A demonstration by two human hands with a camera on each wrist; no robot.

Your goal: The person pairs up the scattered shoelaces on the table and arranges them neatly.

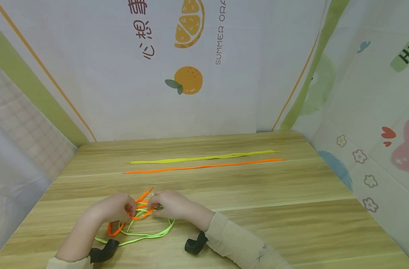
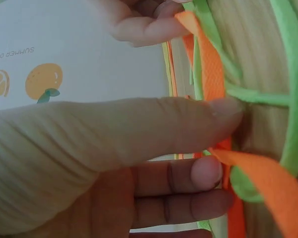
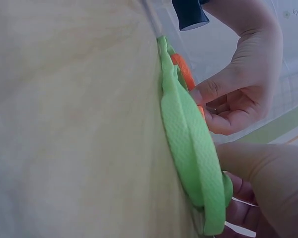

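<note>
A loose tangle of flat shoelaces lies near the front left of the table. In it, an orange shoelace (image 1: 144, 215) winds over a light green shoelace (image 1: 154, 236). My left hand (image 1: 118, 206) pinches the orange lace between thumb and fingers, as the left wrist view shows close up. Opposite it, my right hand (image 1: 171, 204) grips the same orange lace a short way along. Between the two hands the lace runs as a short span above the green loops. The right wrist view has the green loops in front, hiding part of my right fingers.
Behind the tangle, a yellow shoelace (image 1: 201, 157) and another orange shoelace (image 1: 204, 166) lie stretched out side by side on the wooden table (image 1: 258, 224). Printed cloths (image 1: 124, 93) hang at the back and sides. A black fitting (image 1: 195, 244) sits by each wrist.
</note>
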